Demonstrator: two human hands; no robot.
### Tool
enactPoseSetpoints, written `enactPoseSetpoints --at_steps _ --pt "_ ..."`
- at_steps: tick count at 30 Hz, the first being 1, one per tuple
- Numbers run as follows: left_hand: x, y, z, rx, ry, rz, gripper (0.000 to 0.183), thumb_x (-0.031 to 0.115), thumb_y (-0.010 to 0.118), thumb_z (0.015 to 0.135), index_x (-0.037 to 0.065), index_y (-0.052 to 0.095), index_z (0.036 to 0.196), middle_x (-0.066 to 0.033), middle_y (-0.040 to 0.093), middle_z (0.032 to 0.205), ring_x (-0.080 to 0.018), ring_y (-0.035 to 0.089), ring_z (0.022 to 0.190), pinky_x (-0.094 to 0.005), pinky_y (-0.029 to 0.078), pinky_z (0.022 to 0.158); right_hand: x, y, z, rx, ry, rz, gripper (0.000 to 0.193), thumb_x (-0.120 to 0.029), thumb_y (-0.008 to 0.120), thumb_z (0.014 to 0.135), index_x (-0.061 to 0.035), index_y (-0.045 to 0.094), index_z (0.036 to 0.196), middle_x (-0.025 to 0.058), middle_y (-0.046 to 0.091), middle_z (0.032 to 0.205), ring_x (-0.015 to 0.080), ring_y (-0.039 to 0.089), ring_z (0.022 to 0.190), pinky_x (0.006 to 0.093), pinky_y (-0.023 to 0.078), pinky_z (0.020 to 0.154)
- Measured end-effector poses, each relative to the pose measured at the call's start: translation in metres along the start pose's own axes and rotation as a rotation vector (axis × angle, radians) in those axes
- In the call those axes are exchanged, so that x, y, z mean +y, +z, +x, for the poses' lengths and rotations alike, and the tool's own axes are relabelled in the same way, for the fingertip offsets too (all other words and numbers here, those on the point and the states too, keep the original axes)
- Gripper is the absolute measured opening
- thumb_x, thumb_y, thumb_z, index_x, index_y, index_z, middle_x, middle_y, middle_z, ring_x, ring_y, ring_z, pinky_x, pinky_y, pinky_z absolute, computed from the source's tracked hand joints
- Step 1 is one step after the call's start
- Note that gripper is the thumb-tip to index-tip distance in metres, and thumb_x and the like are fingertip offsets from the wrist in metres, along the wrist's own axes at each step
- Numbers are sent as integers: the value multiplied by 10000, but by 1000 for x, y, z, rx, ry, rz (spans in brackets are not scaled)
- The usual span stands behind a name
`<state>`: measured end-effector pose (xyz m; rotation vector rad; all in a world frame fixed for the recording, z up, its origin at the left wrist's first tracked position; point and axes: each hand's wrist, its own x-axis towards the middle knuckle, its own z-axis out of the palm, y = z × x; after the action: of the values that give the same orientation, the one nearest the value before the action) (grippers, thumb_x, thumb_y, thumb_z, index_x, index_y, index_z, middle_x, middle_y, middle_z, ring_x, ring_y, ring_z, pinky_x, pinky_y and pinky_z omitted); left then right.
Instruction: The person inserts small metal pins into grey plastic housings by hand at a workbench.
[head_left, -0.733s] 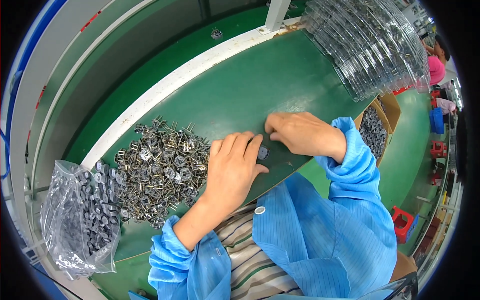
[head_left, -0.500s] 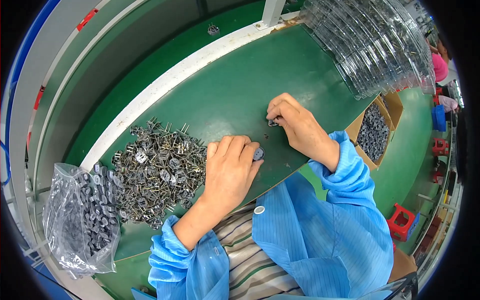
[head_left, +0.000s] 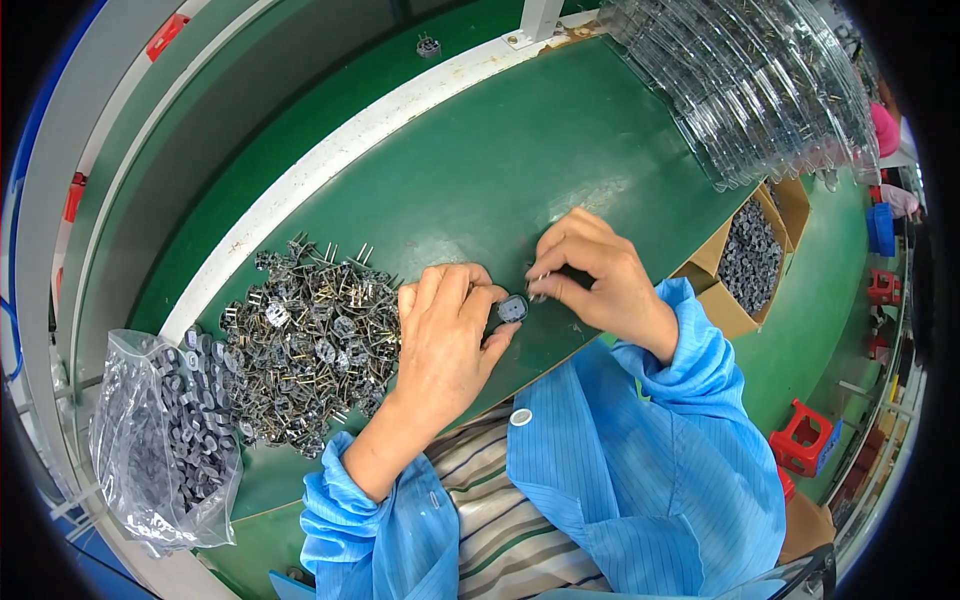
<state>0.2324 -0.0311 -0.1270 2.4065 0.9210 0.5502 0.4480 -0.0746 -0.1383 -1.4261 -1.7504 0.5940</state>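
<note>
My left hand [head_left: 445,345] is closed with thumb and fingertips at the rim of a rounded grey plastic cover [head_left: 513,309], low over the green table. Just to the right of that, my right hand [head_left: 600,280] pinches a small part with metal pins [head_left: 540,287]; the fingers hide most of it. Close by on the left lies a heap of dark pronged parts [head_left: 315,345], their metal pins pointing every way. Beyond this heap, grey plastic covers [head_left: 195,410] spill from a clear plastic bag [head_left: 125,440].
Clear plastic trays [head_left: 745,90] are stacked at the far right of the green table [head_left: 470,190]. A cardboard box [head_left: 715,300] of dark small parts stands beside the table's right edge. A white rail [head_left: 300,200] borders the far side. One red stool [head_left: 803,440] is on the floor.
My right hand has come nearer and left, bringing the pinned part beside the grey cover. My left hand has shifted slightly left, and more of the cover shows.
</note>
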Motion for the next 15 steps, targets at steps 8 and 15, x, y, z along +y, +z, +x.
enactPoseSetpoints --at_steps 8,15 --pt "-1 -1 0 -20 5 -28 391 79 843 637 42 698 998 -56 579 1058 -255 543 1042 -402 374 851 -6 22 -7 -35 -42 33 150 -54 819 722 -83 696 803 19 620 877 216 565 862 360 397 757" --pt "-3 -1 0 5 8 -52 370 89 852 639 47 700 975 -48 597 1047 -256 551 1022 -395 378 851 -7 21 -6 -13 -57 -3 164 -46 807 722 -80 686 827 17 608 873 213 562 858 354 390 758"
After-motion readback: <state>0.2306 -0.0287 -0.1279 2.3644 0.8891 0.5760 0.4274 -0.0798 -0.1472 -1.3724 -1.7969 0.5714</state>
